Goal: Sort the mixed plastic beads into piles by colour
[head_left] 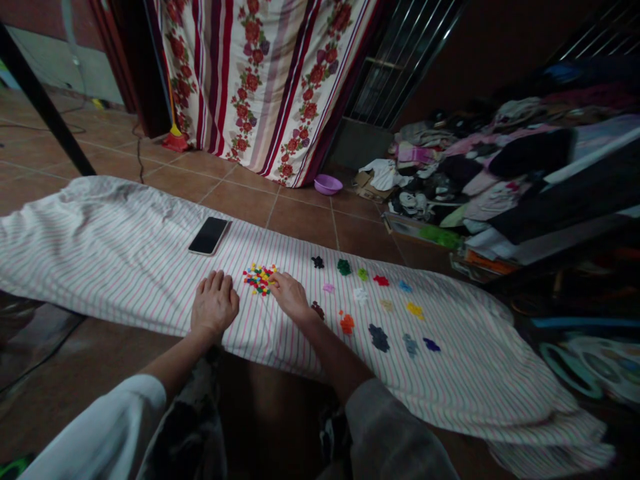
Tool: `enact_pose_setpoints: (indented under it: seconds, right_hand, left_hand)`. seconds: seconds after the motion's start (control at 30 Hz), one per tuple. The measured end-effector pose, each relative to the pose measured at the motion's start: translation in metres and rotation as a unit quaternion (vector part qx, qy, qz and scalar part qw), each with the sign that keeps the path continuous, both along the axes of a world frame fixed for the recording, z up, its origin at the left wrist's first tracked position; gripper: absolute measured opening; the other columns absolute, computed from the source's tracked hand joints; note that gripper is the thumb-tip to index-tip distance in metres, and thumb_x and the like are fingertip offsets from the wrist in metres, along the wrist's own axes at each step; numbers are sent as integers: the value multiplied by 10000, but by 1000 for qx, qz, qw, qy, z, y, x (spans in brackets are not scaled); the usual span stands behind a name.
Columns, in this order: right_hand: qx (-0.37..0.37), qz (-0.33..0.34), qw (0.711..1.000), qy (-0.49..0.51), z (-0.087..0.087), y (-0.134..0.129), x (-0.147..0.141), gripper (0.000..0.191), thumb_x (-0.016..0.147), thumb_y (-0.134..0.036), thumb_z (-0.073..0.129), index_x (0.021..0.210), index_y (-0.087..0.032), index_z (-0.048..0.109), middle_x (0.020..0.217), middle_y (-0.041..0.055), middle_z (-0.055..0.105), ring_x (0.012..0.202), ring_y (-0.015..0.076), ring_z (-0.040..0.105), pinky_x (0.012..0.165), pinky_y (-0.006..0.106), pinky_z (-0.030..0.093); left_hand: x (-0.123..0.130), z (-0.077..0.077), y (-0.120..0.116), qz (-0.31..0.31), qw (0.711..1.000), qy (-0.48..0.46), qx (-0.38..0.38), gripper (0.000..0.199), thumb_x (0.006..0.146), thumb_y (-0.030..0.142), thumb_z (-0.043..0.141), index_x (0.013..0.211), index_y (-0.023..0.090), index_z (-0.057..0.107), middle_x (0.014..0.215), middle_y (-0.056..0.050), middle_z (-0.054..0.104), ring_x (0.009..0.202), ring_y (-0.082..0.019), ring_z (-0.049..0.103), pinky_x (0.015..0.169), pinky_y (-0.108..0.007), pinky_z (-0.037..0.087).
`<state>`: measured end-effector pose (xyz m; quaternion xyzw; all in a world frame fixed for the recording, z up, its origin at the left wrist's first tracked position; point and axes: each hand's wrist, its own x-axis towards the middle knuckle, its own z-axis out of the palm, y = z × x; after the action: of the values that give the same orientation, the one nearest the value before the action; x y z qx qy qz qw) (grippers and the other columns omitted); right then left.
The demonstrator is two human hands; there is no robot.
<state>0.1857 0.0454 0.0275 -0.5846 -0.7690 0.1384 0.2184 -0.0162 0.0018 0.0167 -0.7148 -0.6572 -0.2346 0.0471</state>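
A mixed pile of small coloured pieces (259, 280), mostly red, yellow, green and blue, lies on the striped cloth. My right hand (290, 296) is at its right edge, thumb and fingertips pinched together. Yellow shows by the fingertips, but what they hold is too small to make out. Left of the pile, my left hand (215, 303) rests flat on the cloth and holds nothing. To the right are sorted clusters of single colours, among them black pieces (317, 263), dark green pieces (343, 267), orange pieces (347, 324), dark grey pieces (379, 338) and yellow pieces (415, 310). My right wrist partly covers a brown cluster (318, 309).
A phone (209, 236) lies on the striped cloth (125, 267) behind my left hand. Beyond the cloth are a tiled floor, a purple basin (328, 185), a floral curtain (260, 80) and a broom (175, 137). Heaped clothes (465, 167) stand at the right.
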Motion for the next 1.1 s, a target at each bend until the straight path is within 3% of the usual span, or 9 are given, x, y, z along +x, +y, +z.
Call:
enact_pose_setpoints:
  seconds: [0.17,0.37,0.47,0.6,0.73,0.9,1.1]
  right_hand:
    - [12,17,999,49,-6,1,2,129,865,-187,553,897,-243,665,898,18,632,802,151,588,710,250,433]
    - [28,7,974,225,-14,3,6,72,827,-259,577,838,-220,637,818,11,616,725,135,587,704,264,479]
    - [-15,-11,942,336,-16,0,6,117,792,-340,617,826,-228,616,806,1,642,723,141,613,697,275,498]
    - [-105,-26,872,477,-15,-5,3,263,711,-450,698,814,-229,597,750,-7,650,707,156,639,665,292,513]
    - [-147,-38,826,543,-12,-8,4,353,632,-479,764,808,-215,608,728,-6,640,656,143,623,624,286,504]
    - [-149,-46,818,554,-7,-12,12,334,630,-448,767,805,-210,612,705,-8,633,654,131,605,627,272,488]
    - [-123,-64,829,541,-3,-14,28,306,656,-449,741,812,-224,605,696,-13,618,666,141,599,625,275,482]
  left_hand:
    - [0,1,0,6,1000,24,7,393,869,266,381,1165,113,590,1311,-185,571,1296,-315,459,1075,-473,337]
    - [1,2,0,4,999,32,9,378,868,259,384,1150,121,595,1298,-176,583,1281,-311,475,1067,-470,345]
    - [0,1,0,7,999,42,13,380,871,260,388,1161,122,591,1305,-173,581,1282,-308,475,1067,-467,345]
    - [0,0,-1,9,999,50,19,375,869,258,396,1158,129,597,1299,-171,585,1279,-303,481,1063,-462,349]
    - [0,0,-1,7,999,48,20,379,870,266,394,1157,127,599,1301,-172,584,1275,-301,484,1061,-459,350]
    - [-1,0,-1,1,999,44,11,404,876,270,376,1175,107,594,1305,-183,578,1280,-309,477,1071,-460,343]
    - [-2,-2,0,-5,999,38,22,413,864,279,379,1159,100,604,1288,-205,583,1261,-332,487,1041,-490,369]
